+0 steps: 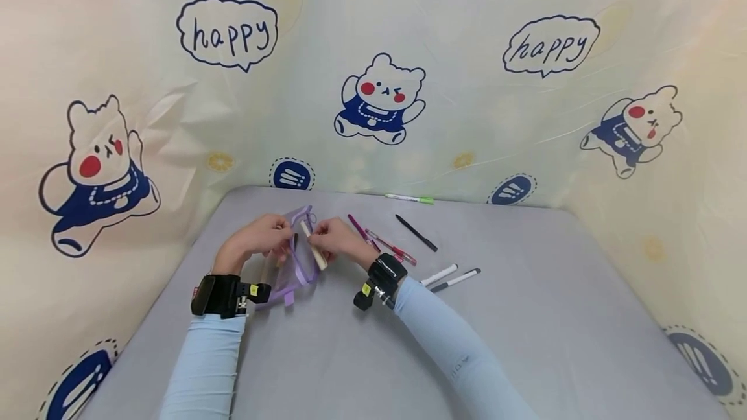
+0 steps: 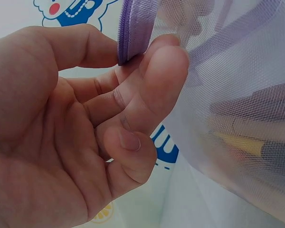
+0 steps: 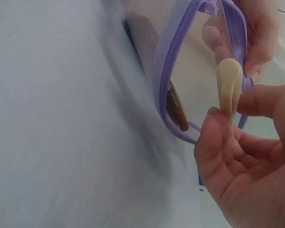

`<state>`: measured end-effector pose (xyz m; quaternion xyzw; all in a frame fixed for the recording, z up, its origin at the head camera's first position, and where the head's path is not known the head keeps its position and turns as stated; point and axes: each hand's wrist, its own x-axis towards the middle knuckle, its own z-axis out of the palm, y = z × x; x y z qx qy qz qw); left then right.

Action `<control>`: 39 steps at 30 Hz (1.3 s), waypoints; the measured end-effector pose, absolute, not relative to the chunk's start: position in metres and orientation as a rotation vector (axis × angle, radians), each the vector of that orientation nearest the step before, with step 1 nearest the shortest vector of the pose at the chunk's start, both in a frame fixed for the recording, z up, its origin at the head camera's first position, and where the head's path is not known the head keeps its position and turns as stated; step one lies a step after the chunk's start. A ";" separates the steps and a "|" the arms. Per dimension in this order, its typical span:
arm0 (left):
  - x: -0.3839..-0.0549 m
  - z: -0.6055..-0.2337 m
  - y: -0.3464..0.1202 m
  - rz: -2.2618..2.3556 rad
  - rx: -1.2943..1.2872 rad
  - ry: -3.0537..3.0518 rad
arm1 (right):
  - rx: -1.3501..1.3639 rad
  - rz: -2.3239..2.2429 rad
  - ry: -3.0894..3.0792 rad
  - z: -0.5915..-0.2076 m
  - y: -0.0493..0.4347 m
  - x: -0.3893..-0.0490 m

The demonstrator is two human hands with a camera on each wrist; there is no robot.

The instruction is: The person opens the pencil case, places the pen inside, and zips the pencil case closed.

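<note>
A see-through mesh pencil pouch with a purple zip edge (image 1: 300, 272) stands with its mouth spread apart. My left hand (image 1: 265, 236) pinches that edge between thumb and fingers; the left wrist view shows the purple zip strip (image 2: 137, 28) in its grip. Through the mesh, several pens (image 2: 256, 126) lie inside. My right hand (image 1: 340, 238) pinches a cream-coloured pen (image 3: 229, 80) at the pouch's mouth, its rounded clip end showing in the right wrist view. Near the lower rim a brown pen (image 3: 176, 110) pokes out of the pouch.
Right of my hands lie a magenta pen (image 1: 360, 229), a red pen (image 1: 392, 247), a black pen (image 1: 416, 233), a white marker (image 1: 439, 275) and a white-and-grey marker (image 1: 456, 280). A green-and-white marker (image 1: 410, 199) rests at the table's back edge, below the printed curtain (image 1: 455, 115).
</note>
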<state>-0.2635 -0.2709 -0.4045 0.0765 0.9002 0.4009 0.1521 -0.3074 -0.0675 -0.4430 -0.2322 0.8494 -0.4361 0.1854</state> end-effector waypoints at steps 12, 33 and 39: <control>-0.263 -0.406 -0.272 1.145 0.218 2.586 | -0.623 -1.451 2.192 -0.442 -0.074 -0.310; -0.264 -0.409 -0.272 1.152 0.215 2.565 | -0.628 -1.240 2.417 -0.437 -0.023 -0.311; -0.267 -0.408 -0.270 1.148 0.225 2.559 | -0.685 -1.198 2.432 -0.435 -0.008 -0.312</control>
